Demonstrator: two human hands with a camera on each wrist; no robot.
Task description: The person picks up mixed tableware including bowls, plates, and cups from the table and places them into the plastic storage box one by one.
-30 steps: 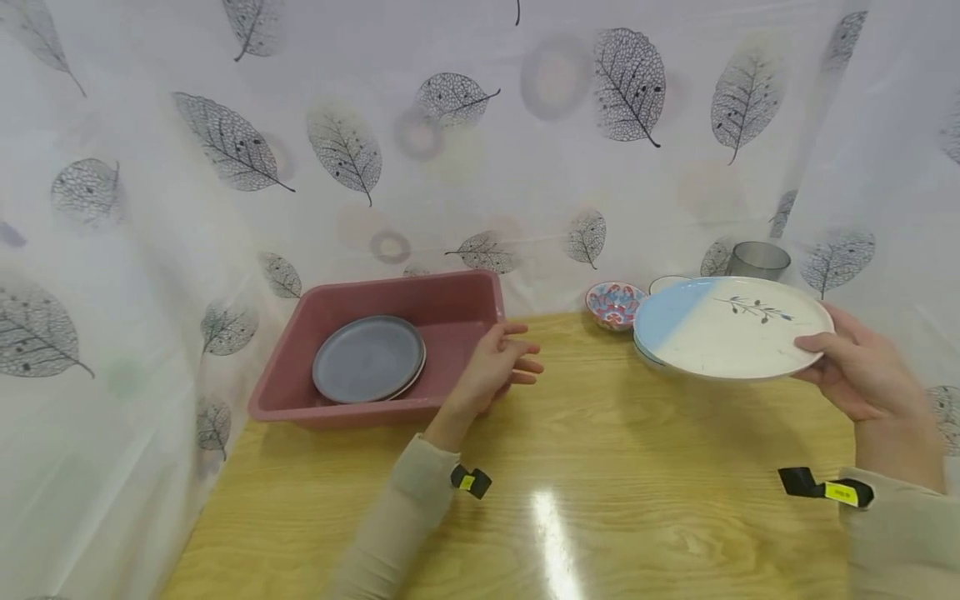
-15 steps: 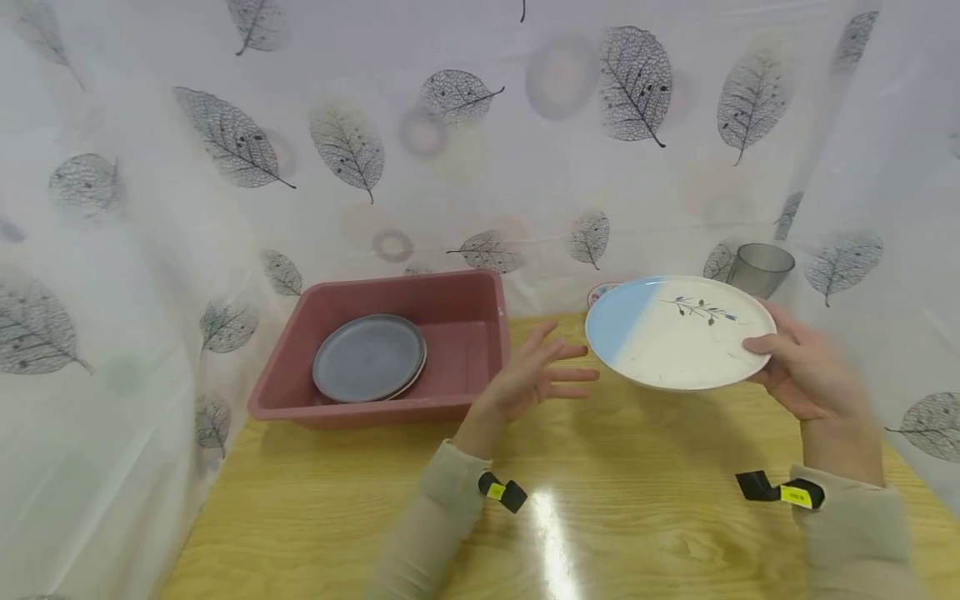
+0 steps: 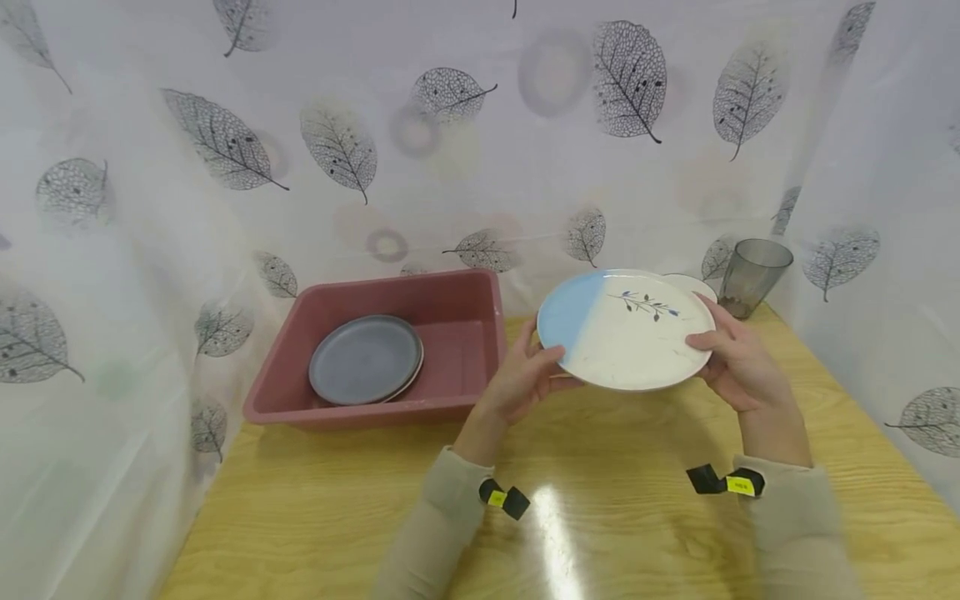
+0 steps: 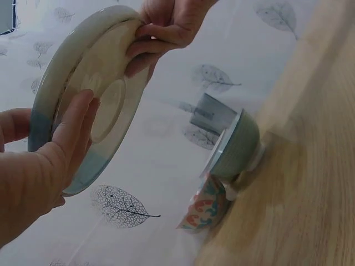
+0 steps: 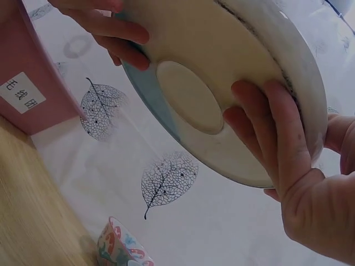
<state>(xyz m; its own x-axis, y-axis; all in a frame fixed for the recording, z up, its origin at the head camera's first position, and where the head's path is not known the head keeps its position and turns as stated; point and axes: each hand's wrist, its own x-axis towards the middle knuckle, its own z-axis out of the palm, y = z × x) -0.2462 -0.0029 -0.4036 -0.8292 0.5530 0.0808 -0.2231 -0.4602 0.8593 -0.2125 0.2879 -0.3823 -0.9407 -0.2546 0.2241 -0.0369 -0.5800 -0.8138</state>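
Both hands hold a round plate point(image 3: 637, 333), cream with a light blue section and a painted sprig, raised above the table. My left hand point(image 3: 521, 375) grips its blue left edge, thumb on top and fingers underneath. At the right edge, my right hand point(image 3: 738, 358) pinches the rim the same way. From below, in the right wrist view, the plate's underside point(image 5: 188, 100) shows a foot ring, with fingertips of both hands pressed against it. To the left, a pink plastic tub point(image 3: 465, 333) contains a grey plate point(image 3: 365, 358) lying on a paler one.
Behind the held plate stand a patterned bowl point(image 4: 205, 208) and a green bowl point(image 4: 238, 147), mostly hidden in the head view. A grey translucent cup point(image 3: 753, 275) is at the back right. A leaf-print curtain point(image 3: 450, 167) borders the wooden table point(image 3: 637, 500).
The right hand has carried the plate leftward from the right side. The left hand, earlier open beside the tub, has moved right and taken hold of the plate's left edge.
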